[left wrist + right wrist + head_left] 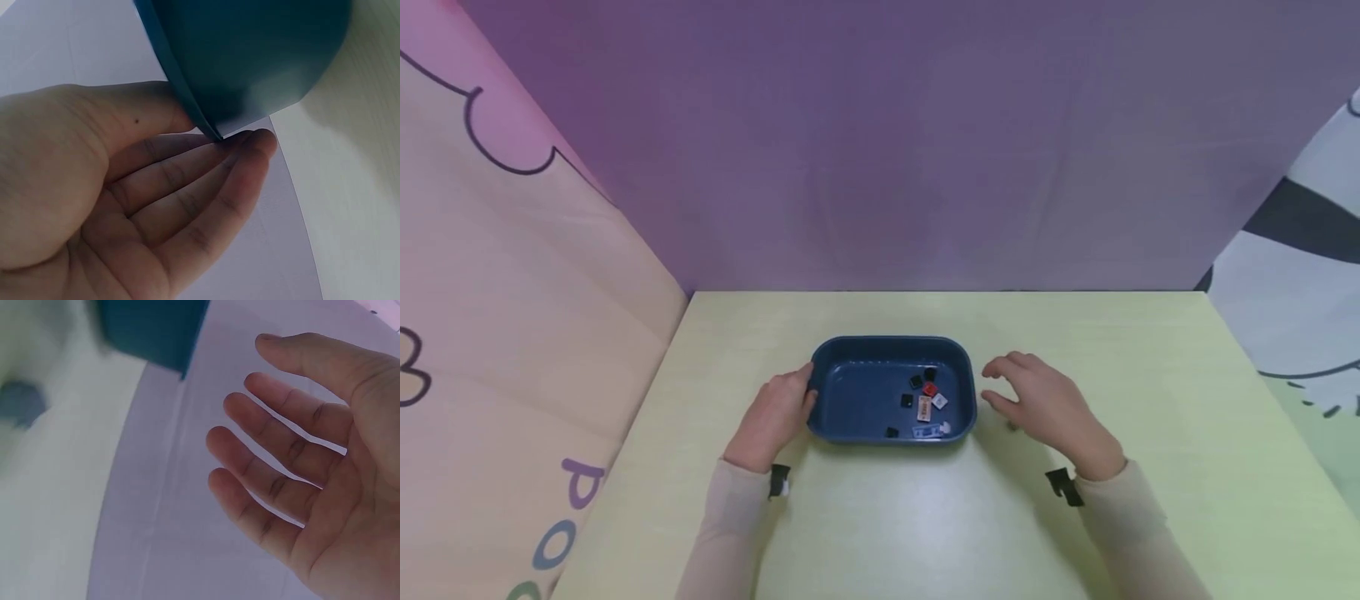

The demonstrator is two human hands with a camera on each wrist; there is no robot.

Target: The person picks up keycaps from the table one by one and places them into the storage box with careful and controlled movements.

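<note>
A dark blue rectangular tray [857, 400] with rounded corners stands in the middle of the table. My left hand [772, 417] pinches its left rim, thumb on one side and fingertips on the other, as the left wrist view shows around the tray wall [250, 56]. Just off the right end, my right hand [1037, 400] hangs with relaxed, parted fingers [250, 469], touching nothing. Inside the tray's right half lie several small pieces: black cubes [907, 401], a red cube [930, 389], a white cube [939, 402], an orange-and-white rectangular piece [924, 408] and a blue-and-white piece [927, 432].
The pale yellow-green table [895, 533] ends at a purple backdrop [880, 167]. Printed cloth panels flank it, one cream and pink [535, 292] at left, one black and white [1300, 275] at right.
</note>
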